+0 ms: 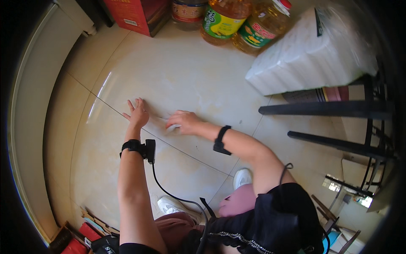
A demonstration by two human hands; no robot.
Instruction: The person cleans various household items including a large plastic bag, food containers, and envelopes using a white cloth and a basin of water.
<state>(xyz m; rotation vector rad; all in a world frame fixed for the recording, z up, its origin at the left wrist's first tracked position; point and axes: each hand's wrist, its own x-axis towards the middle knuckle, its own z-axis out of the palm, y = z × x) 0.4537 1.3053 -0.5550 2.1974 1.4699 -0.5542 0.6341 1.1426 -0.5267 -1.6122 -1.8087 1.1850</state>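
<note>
My left hand is over the glossy floor tile, fingers spread, with nothing in it. Whether its fingers touch the tile I cannot tell. To its right, my right hand grips a white piece of tissue or cloth low against the tiled floor. Part of the white piece is hidden under the fingers, and the area around it is blurred. A dark tile joint runs diagonally just below both hands. Each forearm wears a black strap; the left strap's box has a black cable leading toward my body.
Beyond my hands stand a red box, several large bottles, among them an oil bottle, and a plastic-wrapped white paper pack. Black furniture legs extend at right. A pale cabinet lines the left. My white shoes are below.
</note>
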